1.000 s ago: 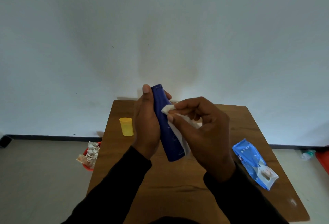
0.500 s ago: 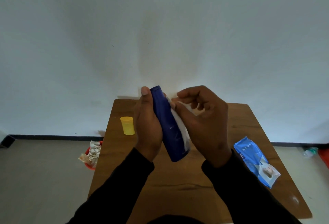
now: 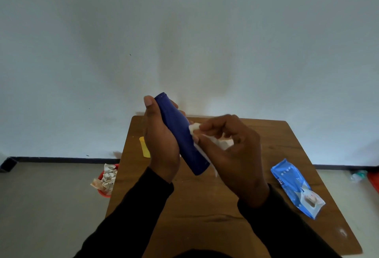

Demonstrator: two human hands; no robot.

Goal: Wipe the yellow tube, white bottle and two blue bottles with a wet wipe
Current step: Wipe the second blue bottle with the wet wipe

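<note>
Hands fill the middle of my view, raised above the bench (image 3: 205,212). My left hand (image 3: 162,145) has its fingers curled round a blue bottle (image 3: 180,132), tilted with its top far-left. My right hand (image 3: 231,155) pinches a white wet wipe (image 3: 194,128) against the bottle's right side. Yellow tube (image 3: 144,147) stands on the bench's far-left, partly hidden behind the left hand. A blue wipes pack (image 3: 297,188) lies right.

Nothing reads clearly. The blue wipes pack (image 3: 295,188), near right on the table (image 3: 205,206), carries a small dark word and a row of pale dots at its far end, perhaps a brand, too blurred to make out.
</note>
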